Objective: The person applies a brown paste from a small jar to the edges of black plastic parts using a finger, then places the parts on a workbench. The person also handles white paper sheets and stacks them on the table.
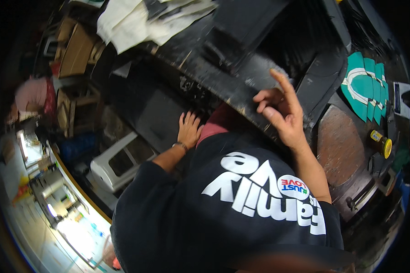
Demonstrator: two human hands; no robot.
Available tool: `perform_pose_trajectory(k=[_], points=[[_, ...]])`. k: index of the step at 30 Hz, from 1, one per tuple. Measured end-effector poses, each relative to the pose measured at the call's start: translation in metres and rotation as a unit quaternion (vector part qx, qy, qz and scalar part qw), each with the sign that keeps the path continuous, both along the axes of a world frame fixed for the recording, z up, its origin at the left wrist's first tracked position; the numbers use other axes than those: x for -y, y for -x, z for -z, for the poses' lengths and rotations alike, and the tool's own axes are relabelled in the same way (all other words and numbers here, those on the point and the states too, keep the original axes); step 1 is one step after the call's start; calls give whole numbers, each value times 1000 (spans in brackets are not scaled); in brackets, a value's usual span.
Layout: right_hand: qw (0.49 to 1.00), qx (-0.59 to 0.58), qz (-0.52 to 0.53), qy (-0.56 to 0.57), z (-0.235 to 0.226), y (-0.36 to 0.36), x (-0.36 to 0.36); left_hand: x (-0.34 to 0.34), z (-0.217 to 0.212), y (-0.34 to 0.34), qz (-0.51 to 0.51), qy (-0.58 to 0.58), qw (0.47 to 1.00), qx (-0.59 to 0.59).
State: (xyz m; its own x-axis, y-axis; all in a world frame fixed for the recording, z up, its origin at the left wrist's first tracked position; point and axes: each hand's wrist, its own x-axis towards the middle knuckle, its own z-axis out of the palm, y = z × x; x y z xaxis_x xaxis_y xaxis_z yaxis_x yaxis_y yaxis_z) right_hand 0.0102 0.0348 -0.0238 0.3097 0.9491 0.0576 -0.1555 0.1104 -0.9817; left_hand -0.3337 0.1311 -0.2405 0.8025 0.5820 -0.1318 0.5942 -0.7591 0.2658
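My left hand (pixel 190 129) lies with its fingers spread on the edge of a black sheet (pixel 143 107), which sits lower than the tabletop. Over the near edge of a worn black table (pixel 200 77), my right hand (pixel 287 113) is raised with its index finger stretched out and the other fingers loosely bent. Nothing shows in its grasp. Beyond it, large black panels (pixel 255 20) rest on the table. To its right lies the rounded edge of another black piece (pixel 321 77).
Off-white sheets (pixel 127 25) lie at the table's far left. Teal pieces with white bands (pixel 357 84), a yellow-lidded jar (pixel 381 144) and a brown board (pixel 339 141) are at right. A wooden stool (pixel 79 107), cardboard (pixel 77 52), a pale plastic frame (pixel 111 166) and a person (pixel 34 93) are left.
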Motion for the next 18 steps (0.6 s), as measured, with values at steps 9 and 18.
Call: perform_pose_trajectory(k=[9,18], points=[[995,-62,-73,29,-1,-22,0,-7,7,7,12,48,987,-154],[978,-204,-32,-27,-4,-27,4,-123,-76,-76,303,167,927,-144]])
